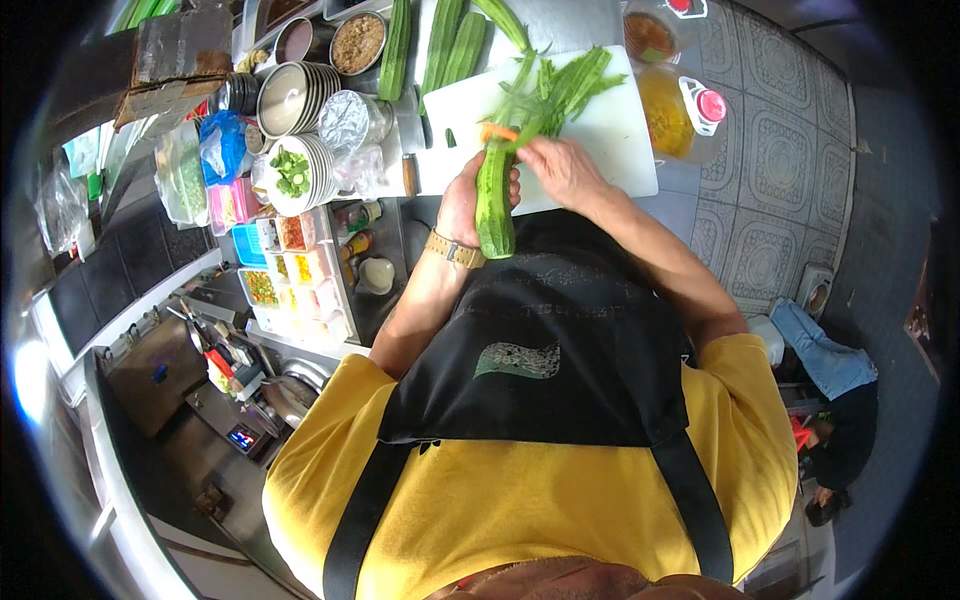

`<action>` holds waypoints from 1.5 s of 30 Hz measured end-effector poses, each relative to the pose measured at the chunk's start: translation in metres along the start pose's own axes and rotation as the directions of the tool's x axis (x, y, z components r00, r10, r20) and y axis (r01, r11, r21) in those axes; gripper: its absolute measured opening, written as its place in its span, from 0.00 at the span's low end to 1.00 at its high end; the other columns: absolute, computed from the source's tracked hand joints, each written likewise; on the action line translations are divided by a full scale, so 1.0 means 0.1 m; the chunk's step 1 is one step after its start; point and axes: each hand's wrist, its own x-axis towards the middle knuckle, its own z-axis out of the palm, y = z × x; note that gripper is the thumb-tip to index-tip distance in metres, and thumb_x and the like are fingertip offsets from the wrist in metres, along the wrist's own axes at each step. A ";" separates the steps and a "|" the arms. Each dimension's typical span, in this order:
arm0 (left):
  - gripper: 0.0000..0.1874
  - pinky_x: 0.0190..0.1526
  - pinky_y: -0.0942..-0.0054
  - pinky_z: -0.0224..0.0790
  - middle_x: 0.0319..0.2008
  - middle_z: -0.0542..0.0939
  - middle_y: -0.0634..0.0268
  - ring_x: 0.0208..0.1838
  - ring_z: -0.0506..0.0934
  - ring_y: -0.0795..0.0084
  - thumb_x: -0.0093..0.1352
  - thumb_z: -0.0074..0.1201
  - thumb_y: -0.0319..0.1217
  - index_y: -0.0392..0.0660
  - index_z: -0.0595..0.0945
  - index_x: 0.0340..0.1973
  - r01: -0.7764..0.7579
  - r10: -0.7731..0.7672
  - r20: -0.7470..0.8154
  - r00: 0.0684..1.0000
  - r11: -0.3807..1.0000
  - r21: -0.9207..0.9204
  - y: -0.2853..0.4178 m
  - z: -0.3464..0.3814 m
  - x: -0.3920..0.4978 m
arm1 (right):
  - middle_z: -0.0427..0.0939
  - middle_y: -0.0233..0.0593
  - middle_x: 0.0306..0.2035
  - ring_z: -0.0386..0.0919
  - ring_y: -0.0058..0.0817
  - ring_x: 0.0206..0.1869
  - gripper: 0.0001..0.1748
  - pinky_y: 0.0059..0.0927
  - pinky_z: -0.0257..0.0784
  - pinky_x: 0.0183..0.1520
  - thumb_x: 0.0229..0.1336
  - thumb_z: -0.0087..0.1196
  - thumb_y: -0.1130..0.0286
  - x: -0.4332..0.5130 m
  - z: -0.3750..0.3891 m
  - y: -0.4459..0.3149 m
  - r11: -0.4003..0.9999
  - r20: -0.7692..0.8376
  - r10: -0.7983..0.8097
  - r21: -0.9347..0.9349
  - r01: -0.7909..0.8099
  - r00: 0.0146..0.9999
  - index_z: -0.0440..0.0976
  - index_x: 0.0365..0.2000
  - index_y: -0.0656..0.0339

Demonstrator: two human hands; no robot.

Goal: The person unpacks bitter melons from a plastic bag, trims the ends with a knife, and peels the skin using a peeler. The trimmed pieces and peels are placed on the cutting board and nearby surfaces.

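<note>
My left hand point(459, 202), with a watch at the wrist, is wrapped around a ridged luffa point(495, 206). The luffa points away from me, over the near edge of a white cutting board point(630, 142), and shows paler green strips along its side. In my right hand point(566, 174) is a peeler point(499, 133) whose orange part lies across the luffa's far end; the fingers hide the rest of it. Green peelings point(562, 90) are heaped on the board just beyond both hands.
Several uncut luffas point(395, 49) lie beyond the board. A wooden knife handle point(409, 174), stacked bowls point(289, 97) and a plate of cut greens point(291, 171) are at the left. Oil jugs point(667, 112) stand at the right. Another person point(847, 420) is farther off right.
</note>
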 end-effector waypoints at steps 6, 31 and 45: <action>0.29 0.39 0.70 0.73 0.35 0.80 0.62 0.35 0.76 0.69 0.85 0.30 0.48 0.36 0.78 0.59 0.002 -0.013 0.121 0.993 0.996 0.091 0.05 0.12 -0.11 | 0.81 0.57 0.27 0.81 0.53 0.29 0.25 0.52 0.73 0.32 0.79 0.45 0.53 0.27 -0.03 0.44 0.987 -0.138 0.144 -0.051 -0.152 0.980 0.77 0.36 0.65; 0.28 0.41 0.66 0.77 0.35 0.83 0.60 0.36 0.80 0.64 0.84 0.39 0.50 0.36 0.81 0.55 -0.049 0.049 0.012 0.999 0.998 -0.038 0.16 -0.22 0.16 | 0.79 0.51 0.27 0.80 0.52 0.30 0.17 0.51 0.72 0.34 0.77 0.50 0.59 -0.51 -0.12 -0.53 0.967 0.075 -0.252 0.048 0.249 0.965 0.74 0.36 0.63; 0.27 0.39 0.69 0.74 0.34 0.80 0.59 0.34 0.77 0.66 0.84 0.36 0.48 0.34 0.79 0.53 -0.047 0.049 -0.017 0.999 0.990 0.132 0.00 -0.08 -0.05 | 0.82 0.59 0.31 0.81 0.60 0.37 0.22 0.57 0.76 0.45 0.79 0.43 0.57 0.15 0.08 0.41 0.915 -0.144 0.299 -0.236 -0.326 0.943 0.79 0.40 0.66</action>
